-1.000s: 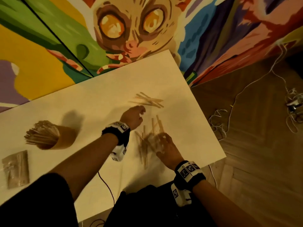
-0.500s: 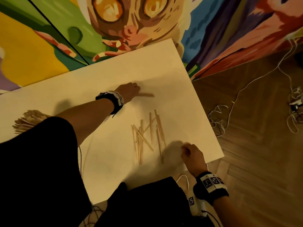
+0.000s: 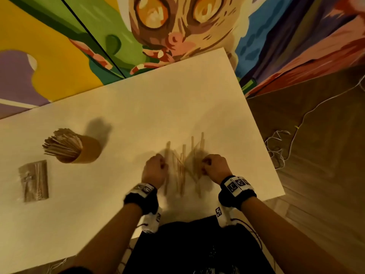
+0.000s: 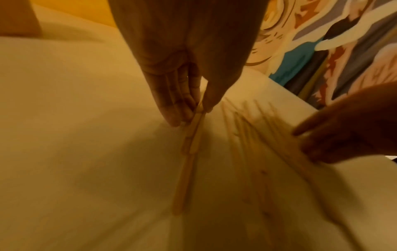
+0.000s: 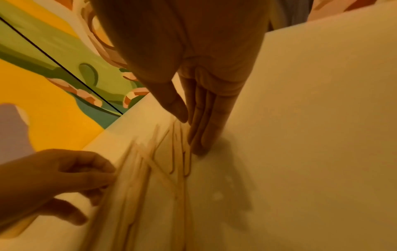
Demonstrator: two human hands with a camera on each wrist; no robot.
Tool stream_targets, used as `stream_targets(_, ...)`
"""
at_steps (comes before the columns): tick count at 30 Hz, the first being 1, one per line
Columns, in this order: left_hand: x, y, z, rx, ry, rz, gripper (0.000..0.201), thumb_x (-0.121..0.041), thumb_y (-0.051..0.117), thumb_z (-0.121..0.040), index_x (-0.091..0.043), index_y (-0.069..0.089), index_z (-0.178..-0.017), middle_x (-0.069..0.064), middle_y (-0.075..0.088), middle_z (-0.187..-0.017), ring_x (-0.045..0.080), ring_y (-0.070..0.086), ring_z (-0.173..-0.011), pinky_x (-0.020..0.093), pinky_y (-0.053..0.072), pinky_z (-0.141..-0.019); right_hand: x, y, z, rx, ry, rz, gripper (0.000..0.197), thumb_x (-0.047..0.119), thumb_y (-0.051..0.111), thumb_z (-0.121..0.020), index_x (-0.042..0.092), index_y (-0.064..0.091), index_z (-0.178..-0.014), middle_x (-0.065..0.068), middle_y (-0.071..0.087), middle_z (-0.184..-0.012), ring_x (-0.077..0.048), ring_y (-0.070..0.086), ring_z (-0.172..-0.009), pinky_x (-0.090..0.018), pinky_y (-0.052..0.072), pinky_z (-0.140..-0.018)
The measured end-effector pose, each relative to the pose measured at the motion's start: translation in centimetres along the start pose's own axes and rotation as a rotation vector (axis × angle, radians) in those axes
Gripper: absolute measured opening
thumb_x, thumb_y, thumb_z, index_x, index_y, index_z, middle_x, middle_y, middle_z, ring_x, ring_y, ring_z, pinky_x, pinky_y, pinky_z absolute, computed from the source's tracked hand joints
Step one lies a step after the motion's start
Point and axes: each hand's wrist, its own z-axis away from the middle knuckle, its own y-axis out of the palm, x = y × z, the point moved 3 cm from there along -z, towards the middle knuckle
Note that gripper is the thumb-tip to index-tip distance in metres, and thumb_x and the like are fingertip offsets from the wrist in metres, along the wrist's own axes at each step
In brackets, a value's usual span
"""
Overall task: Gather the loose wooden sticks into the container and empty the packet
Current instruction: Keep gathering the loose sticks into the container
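Observation:
Several loose wooden sticks [image 3: 183, 165] lie fanned out on the white table [image 3: 138, 115] near its front right corner, between my two hands. My left hand [image 3: 156, 169] pinches a small bundle of sticks [image 4: 191, 152] between thumb and fingers [image 4: 171, 108], its lower end resting on the table. My right hand [image 3: 214, 168] lies with straight fingers [image 5: 204, 129] against the right side of the loose sticks [image 5: 171, 161]. The brown cylindrical container [image 3: 87, 150], full of sticks, stands at the left. The clear packet [image 3: 34, 180] of sticks lies in front of it.
The table's right edge [image 3: 262, 147] runs close to my right hand, with wooden floor and white cables [image 3: 280, 147] beyond. A painted wall [image 3: 158, 26] stands behind the table. Bare tabletop stretches between the container and the sticks.
My left hand has come back from the far pile to the near sticks, carrying sticks with it. My right hand has moved in from the table's front edge to the sticks' right side.

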Motion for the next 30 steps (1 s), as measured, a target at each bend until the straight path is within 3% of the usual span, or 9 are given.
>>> stream_targets(2,-2.1,1.6,0.7,0.012,0.019,0.005,0.020,-0.025,0.054,-0.091,-0.007,0.055,-0.099,0.014,0.059,-0.098,0.036,0.058,-0.091,0.037,0.043,-0.071,1.0,1.0,0.3,0.066,-0.001,-0.068,0.020,-0.002,0.053,-0.088,-0.003,0.069,-0.101,-0.021,0.073,-0.087,-0.031,0.072,-0.078,-0.041,0.059,-0.080)
stream_targets(4,-4.3,3.1,1.2,0.068,0.004,-0.076,0.045,-0.039,0.053,-0.091,-0.006,0.049,-0.122,0.015,0.053,-0.115,0.037,0.055,-0.105,0.041,0.045,-0.080,1.3,1.2,0.6,0.105,0.028,-0.157,0.023,-0.008,0.051,-0.086,-0.004,0.068,-0.101,-0.023,0.072,-0.085,-0.033,0.071,-0.077,-0.039,0.059,-0.076)
stream_targets(6,-6.1,4.1,1.4,0.104,-0.010,-0.165,0.073,-0.049,0.059,-0.086,-0.006,0.033,-0.139,0.014,0.042,-0.129,0.035,0.047,-0.116,0.044,0.047,-0.086,0.1,0.1,0.6,0.076,0.113,-0.302,0.024,-0.011,0.050,-0.086,-0.003,0.066,-0.103,-0.024,0.071,-0.085,-0.031,0.071,-0.072,-0.032,0.059,-0.066)
stream_targets(8,-7.3,4.7,1.3,0.103,0.014,-0.234,0.081,-0.043,0.065,-0.081,-0.003,0.027,-0.141,0.013,0.036,-0.132,0.033,0.041,-0.119,0.045,0.050,-0.085,-2.3,-2.1,0.9,-0.021,0.196,-0.440,0.023,-0.011,0.048,-0.087,-0.007,0.065,-0.102,-0.023,0.071,-0.080,-0.027,0.070,-0.064,-0.029,0.057,-0.060)
stream_targets(11,-8.2,5.4,1.0,0.097,0.124,-0.350,0.064,-0.024,0.061,-0.081,-0.002,0.034,-0.134,0.014,0.038,-0.131,0.032,0.043,-0.115,0.041,0.051,-0.080,-5.7,-4.9,2.5,-0.074,0.270,-0.572,0.018,-0.012,0.048,-0.089,-0.009,0.066,-0.094,-0.016,0.071,-0.063,-0.023,0.070,-0.054,-0.028,0.059,-0.055)
stream_targets(14,-8.0,5.5,0.6,0.117,0.240,-0.465,0.056,-0.011,0.060,-0.080,-0.001,0.040,-0.131,0.017,0.042,-0.129,0.032,0.047,-0.111,0.036,0.051,-0.077,-6.3,-5.6,3.4,-0.023,0.264,-0.635,0.017,-0.011,0.048,-0.090,-0.007,0.065,-0.090,-0.015,0.071,-0.062,-0.023,0.070,-0.055,-0.028,0.059,-0.056)
stream_targets(20,-6.5,4.6,-0.9,0.170,0.397,-0.574,0.049,-0.004,0.053,-0.084,-0.003,0.041,-0.132,0.016,0.044,-0.132,0.034,0.045,-0.117,0.041,0.045,-0.087,-6.3,-5.2,2.6,-0.060,0.290,-0.602,0.020,-0.008,0.046,-0.091,-0.007,0.066,-0.088,-0.016,0.071,-0.062,-0.024,0.070,-0.055,-0.030,0.059,-0.054)
stream_targets(25,-4.5,4.1,-0.7,0.133,0.560,-0.558,0.042,0.000,0.048,-0.085,-0.003,0.049,-0.127,0.016,0.050,-0.122,0.034,0.050,-0.109,0.042,0.046,-0.087,-6.1,-5.2,2.7,-0.046,0.280,-0.555,0.021,-0.007,0.046,-0.091,-0.003,0.066,-0.086,-0.011,0.071,-0.059,-0.020,0.070,-0.053,-0.028,0.059,-0.054)
stream_targets(30,-2.7,3.5,-1.0,0.081,0.705,-0.601,0.033,-0.002,0.039,-0.087,-0.002,0.057,-0.114,0.016,0.057,-0.107,0.033,0.058,-0.091,0.040,0.051,-0.073,-5.3,-5.1,2.9,-0.019,0.257,-0.423,0.020,-0.006,0.047,-0.090,-0.005,0.067,-0.089,-0.009,0.069,-0.058,-0.017,0.066,-0.047,-0.024,0.055,-0.050)
